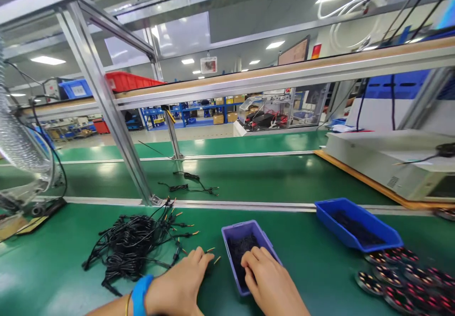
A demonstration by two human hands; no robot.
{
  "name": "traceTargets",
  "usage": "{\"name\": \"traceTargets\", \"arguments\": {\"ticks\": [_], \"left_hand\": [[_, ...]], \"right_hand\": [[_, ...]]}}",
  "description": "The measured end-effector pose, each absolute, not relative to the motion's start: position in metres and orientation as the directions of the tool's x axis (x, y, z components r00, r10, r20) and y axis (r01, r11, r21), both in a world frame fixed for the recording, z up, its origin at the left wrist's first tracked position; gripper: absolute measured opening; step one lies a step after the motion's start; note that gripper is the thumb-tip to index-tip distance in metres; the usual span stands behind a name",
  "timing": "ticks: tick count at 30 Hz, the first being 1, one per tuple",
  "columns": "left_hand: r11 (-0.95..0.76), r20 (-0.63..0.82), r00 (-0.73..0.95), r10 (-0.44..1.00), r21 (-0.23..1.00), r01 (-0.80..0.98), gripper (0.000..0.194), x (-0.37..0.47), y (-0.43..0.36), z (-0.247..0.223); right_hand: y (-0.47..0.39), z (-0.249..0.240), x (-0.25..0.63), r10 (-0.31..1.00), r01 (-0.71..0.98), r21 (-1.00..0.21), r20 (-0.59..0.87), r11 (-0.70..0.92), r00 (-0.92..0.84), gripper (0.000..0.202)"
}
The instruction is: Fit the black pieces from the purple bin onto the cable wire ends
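Note:
My left hand (183, 278), with a blue band at the wrist, is closed low over the green bench, fingers curled on a black cable. That cable's bare orange wire tips (217, 260) stick out just past the fingertips. To its left lies a tangled heap of black cables (133, 245) with stripped ends. My right hand (268, 280) reaches over the near side of a purple bin (226, 242), its fingers bent and pinched together above small black parts (243, 247). What sits between those fingertips is hidden.
A blue bin (386, 240) with dark parts stands to the right, beside several round pieces with copper-coloured dots (398, 278). Two cable bundles (188, 183) lie on the conveyor behind. A metal post (106, 102) rises at left; a pale equipment box (384, 164) stands back right.

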State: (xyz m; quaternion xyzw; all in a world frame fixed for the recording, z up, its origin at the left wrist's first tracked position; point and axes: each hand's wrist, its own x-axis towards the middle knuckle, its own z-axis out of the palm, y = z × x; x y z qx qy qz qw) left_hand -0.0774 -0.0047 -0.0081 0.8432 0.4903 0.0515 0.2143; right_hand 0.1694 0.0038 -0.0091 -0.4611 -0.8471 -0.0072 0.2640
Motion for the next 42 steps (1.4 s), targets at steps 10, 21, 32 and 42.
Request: {"name": "traceTargets", "arguments": {"ticks": [10, 21, 32, 42], "left_hand": [[-0.474, -0.272, 0.535, 0.8, 0.261, 0.841, 0.085, -0.055, -0.017, -0.001], [-0.051, -0.144, 0.438, 0.888, 0.914, 0.403, 0.032, -0.061, -0.016, 0.068], [0.11, -0.066, 0.516, 0.854, 0.992, -0.054, 0.058, 0.02, 0.026, 0.008], [0.153, -0.079, 0.386, 0.919, 0.974, -0.166, 0.05, 0.008, 0.028, -0.011]], "right_hand": [[0.008, -0.009, 0.17, 0.73, 0.745, -0.234, 0.513, 0.625, -0.451, 0.026], [0.007, -0.013, 0.175, 0.804, 0.735, -0.37, 0.44, 0.568, -0.4, 0.02], [0.005, -0.013, 0.173, 0.812, 0.72, -0.443, 0.506, 0.534, -0.29, 0.025], [0.007, -0.015, 0.171, 0.815, 0.592, -0.586, 0.529, 0.553, -0.238, 0.022]]}}
